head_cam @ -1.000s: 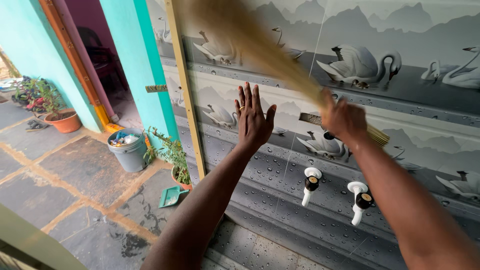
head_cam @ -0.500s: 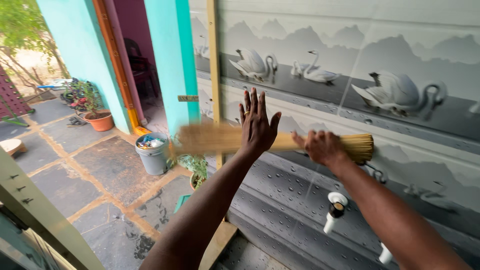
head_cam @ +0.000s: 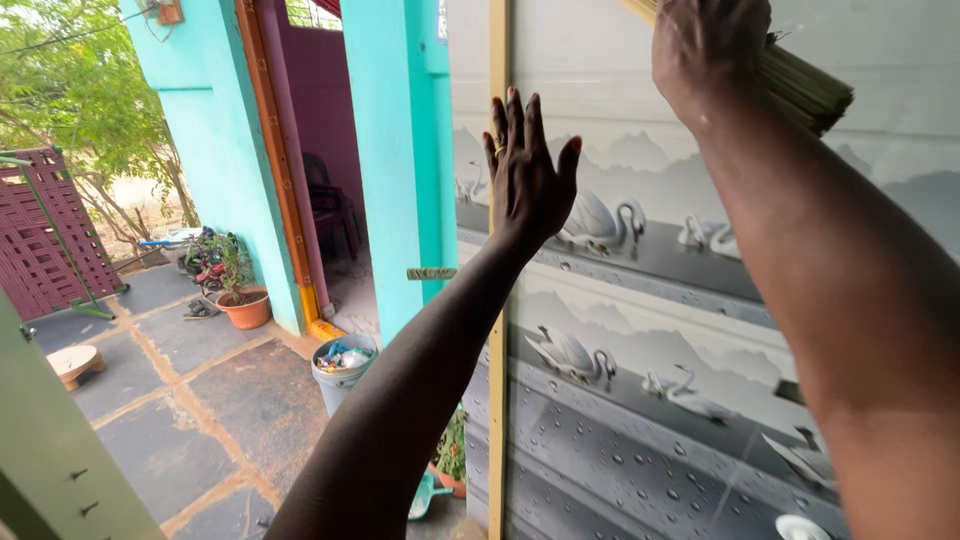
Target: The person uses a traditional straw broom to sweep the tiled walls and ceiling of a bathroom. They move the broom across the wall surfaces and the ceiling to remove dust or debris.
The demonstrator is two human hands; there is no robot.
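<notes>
Gripping a bundled straw-coloured stick broom (head_cam: 800, 85) near its cut end, the right hand (head_cam: 708, 50) stays raised high, grip clamped on it. The left hand (head_cam: 528, 175) lies flat, fingers apart, against the grey swan-patterned tiled wall (head_cam: 640, 330).

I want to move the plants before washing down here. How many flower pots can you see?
2. One orange flower pot stands on the paving by the doorway; a second pot sits low against the swan-tiled wall, partly hidden behind the left arm. More may be hidden.

Swan-patterned grey wall tiles (head_cam: 640, 330), straw-yellow broom (head_cam: 800, 85)
</notes>
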